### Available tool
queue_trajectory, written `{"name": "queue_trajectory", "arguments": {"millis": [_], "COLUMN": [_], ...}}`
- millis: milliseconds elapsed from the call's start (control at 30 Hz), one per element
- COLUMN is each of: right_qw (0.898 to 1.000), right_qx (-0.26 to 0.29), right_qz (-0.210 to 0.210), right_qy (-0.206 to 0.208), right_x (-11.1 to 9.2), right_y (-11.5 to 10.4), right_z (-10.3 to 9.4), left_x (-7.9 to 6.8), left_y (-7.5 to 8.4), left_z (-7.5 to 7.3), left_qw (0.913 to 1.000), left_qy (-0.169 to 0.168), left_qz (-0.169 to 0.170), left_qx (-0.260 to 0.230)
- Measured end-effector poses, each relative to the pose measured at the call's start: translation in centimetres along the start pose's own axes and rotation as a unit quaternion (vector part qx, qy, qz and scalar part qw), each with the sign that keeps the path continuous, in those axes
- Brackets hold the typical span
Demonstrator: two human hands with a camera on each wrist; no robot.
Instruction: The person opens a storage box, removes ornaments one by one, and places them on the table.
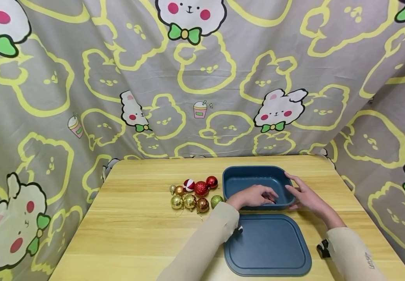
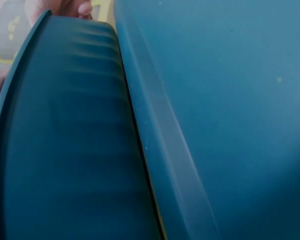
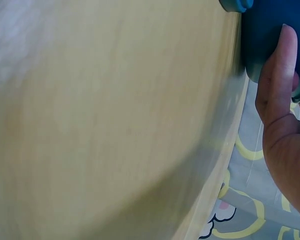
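Note:
A deep blue rectangular box (image 1: 248, 171) stands open-topped at the table's right half. My left hand (image 1: 255, 195) reaches over its near wall, fingers bent down inside; a small dark reddish bit shows under the fingertips, and I cannot tell whether they hold it. My right hand (image 1: 304, 195) grips the box at its right end, thumb over the rim and other fingers along the outside. In the right wrist view, that hand (image 3: 285, 115) lies along the box's outer wall (image 3: 260, 30). The left wrist view shows the box's ribbed near side (image 2: 75, 120).
A matching blue lid (image 1: 267, 246) lies flat in front of the box, under the left forearm's edge. Left of the box sit several Christmas baubles: red glitter (image 1: 201, 189), shiny red (image 1: 212, 182), red-and-white (image 1: 189, 185), green (image 1: 217, 201), bronze (image 1: 202, 205) and gold (image 1: 176, 201). Patterned curtain (image 1: 209, 128) hangs behind.

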State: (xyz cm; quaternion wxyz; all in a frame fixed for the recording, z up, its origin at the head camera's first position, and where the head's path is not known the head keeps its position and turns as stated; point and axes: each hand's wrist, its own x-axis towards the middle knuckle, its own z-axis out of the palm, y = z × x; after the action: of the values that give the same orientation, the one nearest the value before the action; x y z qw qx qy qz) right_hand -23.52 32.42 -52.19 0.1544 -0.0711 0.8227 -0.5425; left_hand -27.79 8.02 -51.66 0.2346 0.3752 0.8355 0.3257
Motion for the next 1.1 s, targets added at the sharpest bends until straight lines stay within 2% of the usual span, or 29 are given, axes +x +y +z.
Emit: {"name": "queue_trajectory", "arguments": {"millis": [333, 600, 933, 1100], "right_qw": [1.000, 1.000, 1.000, 1.000], "right_qx": [0.001, 0.005, 0.005, 0.005], "right_qz": [0.002, 0.001, -0.001, 0.001], "right_qy": [0.002, -0.002, -0.001, -0.001], "right_x": [-0.01, -0.02, 0.08, 0.03], "right_y": [0.11, 0.16, 0.12, 0.09], "right_z": [0.11, 0.09, 0.08, 0.03], "left_x": [0.19, 0.11, 0.27, 0.44], "left_y": [-0.32, -0.31, -0.54, -0.69], "left_z": [0.04, -0.02, -0.16, -0.19], "left_qw": [0.9995, 0.9994, 0.9993, 0.9987], "left_qy": [-0.012, -0.019, -0.020, -0.011], "left_qz": [0.021, 0.018, 0.031, 0.049], "left_qx": [-0.019, -0.025, -0.003, 0.006]}}
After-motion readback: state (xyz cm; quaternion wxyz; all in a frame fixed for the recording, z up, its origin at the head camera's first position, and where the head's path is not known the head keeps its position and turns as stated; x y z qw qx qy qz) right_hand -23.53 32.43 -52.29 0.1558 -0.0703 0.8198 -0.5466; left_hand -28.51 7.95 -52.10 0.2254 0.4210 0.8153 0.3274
